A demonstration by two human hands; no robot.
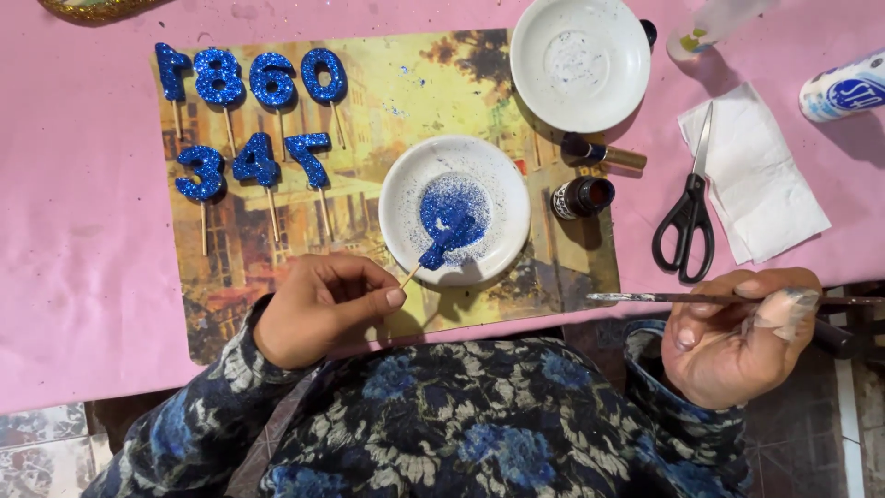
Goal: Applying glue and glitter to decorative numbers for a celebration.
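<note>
My left hand (323,304) pinches a thin wooden stick whose blue glitter number (449,236) lies in a white plate (406,189) holding a heap of blue glitter. My right hand (742,332), off the table's near edge, holds a slim paintbrush (645,298) that points left over the mat's corner. Several finished blue glitter numbers on sticks (253,120) lie in two rows on the left of a picture-printed mat (396,92).
A second white plate (580,61) sits at the back. A small open dark bottle (581,197) and its cap piece (599,152) lie beside the plates. Black scissors (690,217) rest on a white tissue (761,175). A white tube (843,88) lies far right on the pink tablecloth (83,231).
</note>
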